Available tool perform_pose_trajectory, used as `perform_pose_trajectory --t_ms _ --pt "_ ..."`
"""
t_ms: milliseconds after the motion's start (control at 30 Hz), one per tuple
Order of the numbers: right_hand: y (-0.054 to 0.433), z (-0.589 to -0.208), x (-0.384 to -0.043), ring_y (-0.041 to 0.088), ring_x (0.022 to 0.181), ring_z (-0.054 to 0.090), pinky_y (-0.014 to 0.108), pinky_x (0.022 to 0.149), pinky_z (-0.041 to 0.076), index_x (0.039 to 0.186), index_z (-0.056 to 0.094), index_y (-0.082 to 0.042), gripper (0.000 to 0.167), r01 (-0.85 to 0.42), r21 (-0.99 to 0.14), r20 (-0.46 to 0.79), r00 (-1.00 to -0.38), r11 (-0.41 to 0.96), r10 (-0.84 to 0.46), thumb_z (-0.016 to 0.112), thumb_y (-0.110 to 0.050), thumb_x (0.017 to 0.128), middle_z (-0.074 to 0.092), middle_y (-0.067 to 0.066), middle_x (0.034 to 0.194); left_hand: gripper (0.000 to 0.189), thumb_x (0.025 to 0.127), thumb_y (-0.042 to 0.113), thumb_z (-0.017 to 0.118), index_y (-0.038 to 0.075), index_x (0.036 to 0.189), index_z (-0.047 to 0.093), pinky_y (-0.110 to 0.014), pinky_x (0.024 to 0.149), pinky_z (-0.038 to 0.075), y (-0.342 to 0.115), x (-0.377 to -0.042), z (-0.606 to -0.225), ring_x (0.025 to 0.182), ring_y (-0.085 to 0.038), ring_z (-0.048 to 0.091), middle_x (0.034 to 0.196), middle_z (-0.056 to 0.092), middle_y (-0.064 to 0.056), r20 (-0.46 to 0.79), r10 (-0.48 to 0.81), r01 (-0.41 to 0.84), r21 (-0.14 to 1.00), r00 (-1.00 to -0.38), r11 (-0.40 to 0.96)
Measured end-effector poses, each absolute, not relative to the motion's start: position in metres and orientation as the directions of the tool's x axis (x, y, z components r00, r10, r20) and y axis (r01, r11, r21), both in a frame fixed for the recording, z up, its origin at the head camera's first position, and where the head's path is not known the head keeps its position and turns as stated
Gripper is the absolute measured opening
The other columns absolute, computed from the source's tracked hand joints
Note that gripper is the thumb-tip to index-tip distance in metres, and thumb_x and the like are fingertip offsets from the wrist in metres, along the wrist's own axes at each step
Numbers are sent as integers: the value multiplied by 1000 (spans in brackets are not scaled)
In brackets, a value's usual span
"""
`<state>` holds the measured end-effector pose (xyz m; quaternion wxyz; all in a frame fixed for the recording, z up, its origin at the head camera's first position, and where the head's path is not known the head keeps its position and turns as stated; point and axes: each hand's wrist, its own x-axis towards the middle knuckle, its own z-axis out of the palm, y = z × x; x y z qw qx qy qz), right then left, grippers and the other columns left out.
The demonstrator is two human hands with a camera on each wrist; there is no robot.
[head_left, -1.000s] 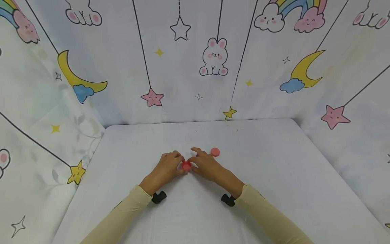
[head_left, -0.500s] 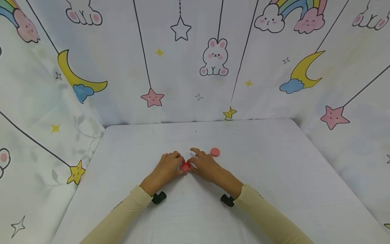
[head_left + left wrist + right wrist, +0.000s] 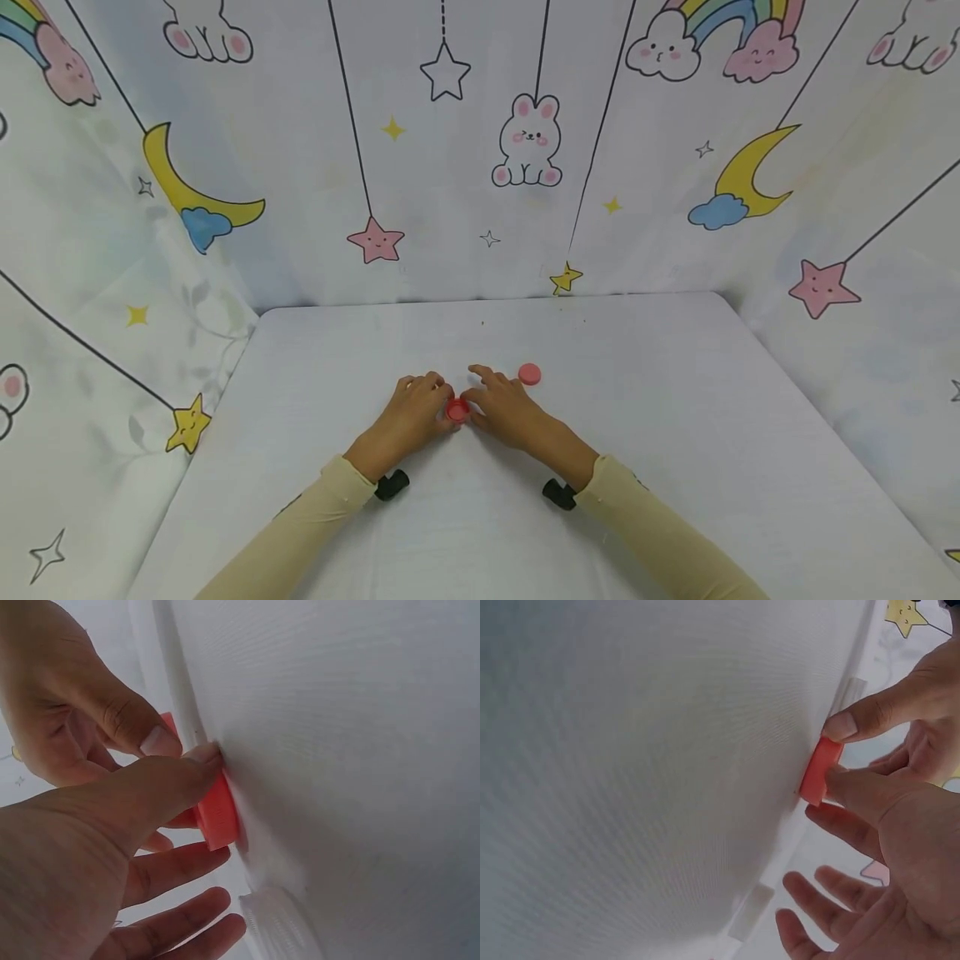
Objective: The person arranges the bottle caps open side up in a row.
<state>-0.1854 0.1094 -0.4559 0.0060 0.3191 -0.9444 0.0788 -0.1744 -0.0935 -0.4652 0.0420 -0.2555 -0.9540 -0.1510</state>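
A small red round cap, its hollow side up, sits between both hands near the middle of the white table. The left hand pinches it from the left, its thumb on the near side and a finger on the far side. From the right, the right hand also holds the cap between thumb and forefinger. In the left wrist view the left thumb presses on the red cap. In the right wrist view the cap stays between the two thumbs and forefingers. The remaining fingers are spread, touching nothing visible.
A flat pinkish-red disc lies just beyond the right hand. Clear ribbed plastic pieces show by the fingers, one such clear piece in the left wrist view and another clear piece in the right. A printed curtain surrounds the white table.
The cap has shifted slightly toward the person and left, with the right hand moving marginally along. Both hands keep hold of it. The disc has not moved.
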Motion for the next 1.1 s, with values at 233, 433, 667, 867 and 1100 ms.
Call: perform_pose_trajectory --t_ms 233,433,667,867,1100 --pt "115 -452 -188 32 138 57 57 105 53 135 71 -15 38 -586 -169 55 -808 793 -586 77 -28 99 49 13 159 45 86 33 89 5 117 71 -58 106 44 -91 -176 -454 114 -35 66 121 65 -15 151 481 504 266 -863 822" --pt "126 -450 -194 27 130 63 46 104 56 134 71 -13 39 -594 -156 119 -804 789 -582 78 -28 98 53 13 154 49 92 35 84 5 127 68 -58 111 42 -85 -182 -444 123 -36 63 129 64 -16 97 470 477 285 -877 832" --pt "141 -445 -199 32 129 63 56 103 52 134 70 -12 42 -550 -193 127 -835 813 -535 79 -30 97 55 14 152 53 93 37 83 5 133 66 -57 113 42 -69 -192 -433 128 -36 61 133 64 -15 82 481 484 266 -873 834" --pt "151 -439 -207 31 129 63 58 100 52 138 67 -12 48 -510 -216 104 -860 833 -500 80 -29 96 53 15 153 56 93 40 83 7 135 65 -54 109 46 -53 -204 -432 125 -34 63 134 64 -14 94 513 522 177 -853 834" --pt "158 -437 -215 35 130 61 59 97 54 139 67 -10 50 -494 -191 81 -869 848 -488 81 -31 96 52 17 153 51 92 39 83 8 129 67 -54 108 47 -41 -217 -435 122 -34 65 131 64 -14 82 515 521 158 -853 839"
